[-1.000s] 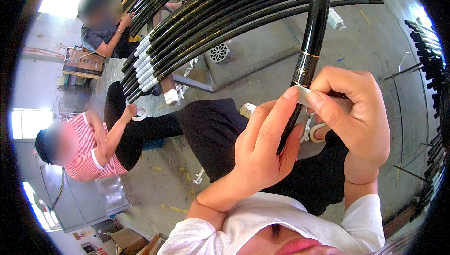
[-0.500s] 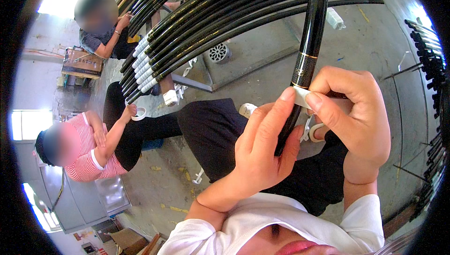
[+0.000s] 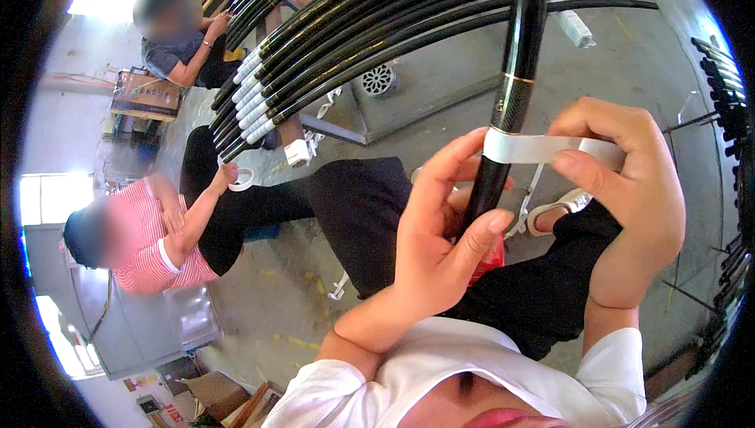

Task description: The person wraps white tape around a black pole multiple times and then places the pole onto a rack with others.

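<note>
A glossy black pole (image 3: 517, 55) with thin gold rings slants down from the top edge toward my lap. My left hand (image 3: 440, 231) curls round its lower part, thumb in front and fingers behind. A strip of white tape (image 3: 533, 149) circles the pole just below a gold ring and runs taut to the right. My right hand (image 3: 637, 184) pinches the strip's far end between thumb and bent fingers, apart from the pole. Whatever lies inside the right palm is hidden. Something red (image 3: 489, 261) shows behind the left thumb.
Several black poles (image 3: 377, 31) with white-wrapped ends (image 3: 255, 110) rest on a metal frame (image 3: 334, 131). At left, a person in a striped shirt (image 3: 149, 224) holds a tape roll (image 3: 242, 180). Another person (image 3: 185, 55) sits farther back. Dark poles (image 3: 727, 121) line the right side.
My right hand has drawn away to the right, stretching a longer strip of tape from the pole. My left thumb has left the tape and sits lower, beside the pole.
</note>
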The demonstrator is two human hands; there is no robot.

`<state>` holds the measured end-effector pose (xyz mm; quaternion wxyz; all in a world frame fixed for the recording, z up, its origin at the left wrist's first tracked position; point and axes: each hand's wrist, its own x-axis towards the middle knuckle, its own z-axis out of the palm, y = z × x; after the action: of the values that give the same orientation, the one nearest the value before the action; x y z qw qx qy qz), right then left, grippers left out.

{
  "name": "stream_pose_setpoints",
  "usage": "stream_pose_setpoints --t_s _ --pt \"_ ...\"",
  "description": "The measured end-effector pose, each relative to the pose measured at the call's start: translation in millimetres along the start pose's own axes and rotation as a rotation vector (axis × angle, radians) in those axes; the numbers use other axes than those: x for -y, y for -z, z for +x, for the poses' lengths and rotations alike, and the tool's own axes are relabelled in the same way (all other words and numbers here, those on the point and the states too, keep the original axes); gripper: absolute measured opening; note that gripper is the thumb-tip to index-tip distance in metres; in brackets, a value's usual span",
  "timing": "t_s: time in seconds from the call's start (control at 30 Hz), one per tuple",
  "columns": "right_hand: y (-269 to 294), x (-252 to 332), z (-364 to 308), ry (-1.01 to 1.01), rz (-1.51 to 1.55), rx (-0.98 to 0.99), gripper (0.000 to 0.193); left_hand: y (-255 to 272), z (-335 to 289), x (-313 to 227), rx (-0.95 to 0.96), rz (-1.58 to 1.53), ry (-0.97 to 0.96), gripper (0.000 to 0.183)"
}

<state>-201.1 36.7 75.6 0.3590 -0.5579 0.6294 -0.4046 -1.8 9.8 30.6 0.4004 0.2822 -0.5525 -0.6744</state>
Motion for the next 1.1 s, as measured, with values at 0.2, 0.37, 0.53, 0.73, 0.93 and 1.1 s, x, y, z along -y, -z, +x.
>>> stream_pose_setpoints --t_s 0.2,0.37,0.53,0.73,0.93,1.1 --pt "4.7 -21.3 0.1 0.023 0.026 0.0 0.027 14.2 0.3 4.8 -0.069 -0.049 0.022 0.039" --pt "1.2 -2.5 -32.6 0.019 -0.003 -0.178 0.028 15.3 0.2 0.8 -0.068 -0.215 0.153 0.034" --pt "-15.8 4.4 -34.9 -0.103 0.076 -0.382 0.026 16.3 -3.1 2.4 0.046 -0.275 0.12 0.029" --pt "-6.2 -4.1 -27.8 -0.088 0.138 -0.25 0.032 19.0 -5.7 -4.3 0.139 -0.258 0.172 0.027" --pt "-13.8 -7.0 -26.8 0.009 0.133 -0.295 0.03 14.9 -7.2 -3.7 0.093 -0.233 0.193 0.044" --pt "-14.9 5.1 -22.5 -0.102 0.204 -0.228 0.026 12.4 -8.6 -1.4 0.058 -0.272 0.209 0.055"
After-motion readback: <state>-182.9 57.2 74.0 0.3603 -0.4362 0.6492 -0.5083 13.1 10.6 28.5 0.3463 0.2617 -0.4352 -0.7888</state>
